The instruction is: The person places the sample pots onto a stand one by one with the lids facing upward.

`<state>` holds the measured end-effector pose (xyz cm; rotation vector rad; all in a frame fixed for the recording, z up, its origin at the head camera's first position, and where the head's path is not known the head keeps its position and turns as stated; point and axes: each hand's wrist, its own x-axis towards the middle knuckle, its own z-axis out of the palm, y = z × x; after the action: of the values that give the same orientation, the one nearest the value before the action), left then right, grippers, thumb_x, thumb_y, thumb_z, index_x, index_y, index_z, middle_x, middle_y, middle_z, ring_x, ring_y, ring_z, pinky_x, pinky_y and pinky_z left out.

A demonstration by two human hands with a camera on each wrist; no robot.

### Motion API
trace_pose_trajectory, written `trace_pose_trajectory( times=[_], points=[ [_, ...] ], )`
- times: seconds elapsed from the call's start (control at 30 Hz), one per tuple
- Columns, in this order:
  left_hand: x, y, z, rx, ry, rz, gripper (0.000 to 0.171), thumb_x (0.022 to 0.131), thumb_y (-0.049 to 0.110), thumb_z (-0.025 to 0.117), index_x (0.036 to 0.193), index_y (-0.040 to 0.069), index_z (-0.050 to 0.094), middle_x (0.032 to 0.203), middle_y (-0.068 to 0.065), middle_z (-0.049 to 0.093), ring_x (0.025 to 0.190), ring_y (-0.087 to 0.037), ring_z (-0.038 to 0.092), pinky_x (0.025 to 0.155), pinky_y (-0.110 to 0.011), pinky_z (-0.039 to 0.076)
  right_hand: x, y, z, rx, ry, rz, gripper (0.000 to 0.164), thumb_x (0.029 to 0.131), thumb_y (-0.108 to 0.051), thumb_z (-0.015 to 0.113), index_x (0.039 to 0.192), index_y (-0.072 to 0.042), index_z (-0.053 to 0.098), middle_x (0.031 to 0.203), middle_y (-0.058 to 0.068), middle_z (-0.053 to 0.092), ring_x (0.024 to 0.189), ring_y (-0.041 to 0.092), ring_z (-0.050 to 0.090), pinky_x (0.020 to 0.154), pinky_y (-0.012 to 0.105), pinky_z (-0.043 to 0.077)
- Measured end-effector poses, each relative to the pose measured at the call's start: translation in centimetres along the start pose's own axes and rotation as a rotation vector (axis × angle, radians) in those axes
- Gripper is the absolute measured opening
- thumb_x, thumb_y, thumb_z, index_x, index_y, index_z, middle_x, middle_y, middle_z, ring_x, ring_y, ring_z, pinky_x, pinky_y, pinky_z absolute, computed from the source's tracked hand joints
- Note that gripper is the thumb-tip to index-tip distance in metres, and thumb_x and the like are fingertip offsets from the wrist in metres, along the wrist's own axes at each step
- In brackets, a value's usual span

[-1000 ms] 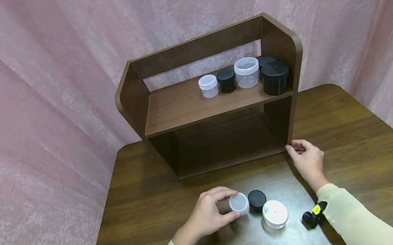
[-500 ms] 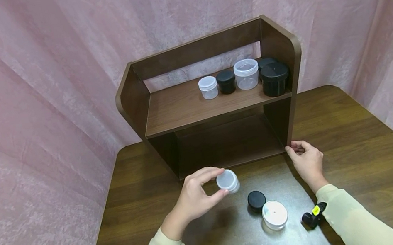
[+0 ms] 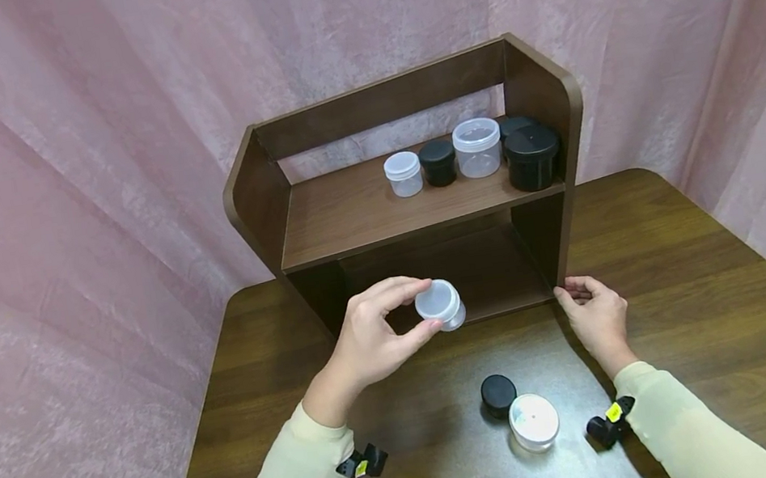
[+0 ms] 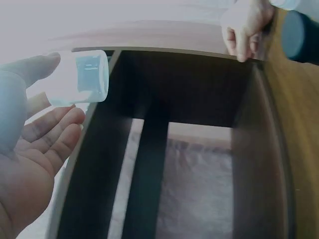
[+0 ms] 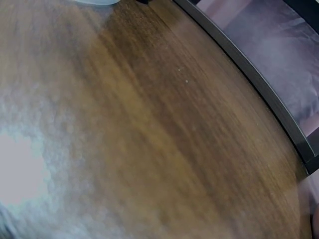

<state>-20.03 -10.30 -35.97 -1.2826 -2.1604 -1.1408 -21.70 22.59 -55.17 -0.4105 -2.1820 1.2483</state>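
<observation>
My left hand [image 3: 375, 338] pinches a small clear plastic jar [image 3: 440, 304] with a white lid between thumb and fingers. It holds the jar in front of the lower compartment of the brown wooden shelf [image 3: 350, 211]. In the left wrist view, the jar [image 4: 82, 77] shows side-on, the thumb at one end and other fingers loosely bent below. My right hand [image 3: 595, 315] grips the bottom front corner of the shelf's right side panel, thumb on the front edge. On the table, a small black-lidded jar [image 3: 499, 395] stands beside a larger white-lidded clear jar [image 3: 534, 420].
The upper shelf carries a small white-lidded jar [image 3: 404, 174], a black jar [image 3: 438, 162], a larger clear jar [image 3: 477, 148] and a large black jar [image 3: 533, 158] with another dark one behind. A pink curtain [image 3: 84, 150] hangs behind the wooden table [image 3: 718, 322].
My left hand has lifted the small white-lidded jar off the table, away from the other two jars, and carried it up toward the shelf. The right hand has stayed at the shelf corner.
</observation>
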Motion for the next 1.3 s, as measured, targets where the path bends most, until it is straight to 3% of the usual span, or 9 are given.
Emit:
trace_pose_trajectory(
  times=[0.3,0.57,0.73,0.97,1.3],
  points=[
    [4.3,0.4,-0.5,0.028,0.034,0.054,0.040,0.076,0.017,0.082,0.111,0.001,0.070,0.105,-0.006,0.069,0.093,-0.013,0.063,0.077,-0.030,0.055,-0.1,0.2,0.0,0.006,-0.003,0.000,0.018,0.084,-0.020,0.075,0.094,-0.005,0.072,0.088,0.010,0.072,0.066,-0.012,0.053,0.059,0.004,0.042],
    [8.4,0.6,0.0,0.051,0.046,0.071,0.039,0.076,0.018,0.082,0.109,0.001,0.071,0.099,-0.006,0.069,0.080,-0.013,0.060,0.070,-0.029,0.053,0.1,0.0,-0.1,-0.004,-0.014,0.010,0.020,0.085,-0.021,0.074,0.096,-0.004,0.072,0.090,0.009,0.072,0.067,-0.012,0.052,0.060,0.004,0.042],
    [11.0,0.2,0.5,0.039,0.025,-0.009,0.039,0.077,0.019,0.082,0.109,0.000,0.070,0.099,-0.007,0.069,0.079,-0.017,0.063,0.072,-0.024,0.054,0.2,0.1,-0.1,-0.006,-0.011,0.006,0.019,0.084,-0.020,0.074,0.095,-0.005,0.072,0.089,0.008,0.072,0.067,-0.012,0.052,0.059,0.004,0.041],
    [13.5,-1.2,1.4,0.095,-0.007,-0.159,0.041,0.078,0.025,0.081,0.112,0.003,0.071,0.103,-0.005,0.070,0.078,-0.008,0.063,0.071,-0.017,0.051,0.2,0.2,0.1,0.013,-0.001,-0.015,0.017,0.084,-0.016,0.074,0.095,-0.004,0.072,0.088,0.009,0.072,0.066,-0.014,0.052,0.060,0.004,0.042],
    [15.3,-1.8,3.2,0.160,0.007,-0.232,0.041,0.079,0.028,0.080,0.112,0.005,0.071,0.097,-0.004,0.068,0.078,-0.007,0.064,0.069,-0.014,0.048,0.1,0.1,-0.1,0.005,-0.009,-0.003,0.018,0.084,-0.019,0.075,0.095,-0.005,0.072,0.089,0.009,0.072,0.068,-0.008,0.055,0.060,0.005,0.042]
  ],
)
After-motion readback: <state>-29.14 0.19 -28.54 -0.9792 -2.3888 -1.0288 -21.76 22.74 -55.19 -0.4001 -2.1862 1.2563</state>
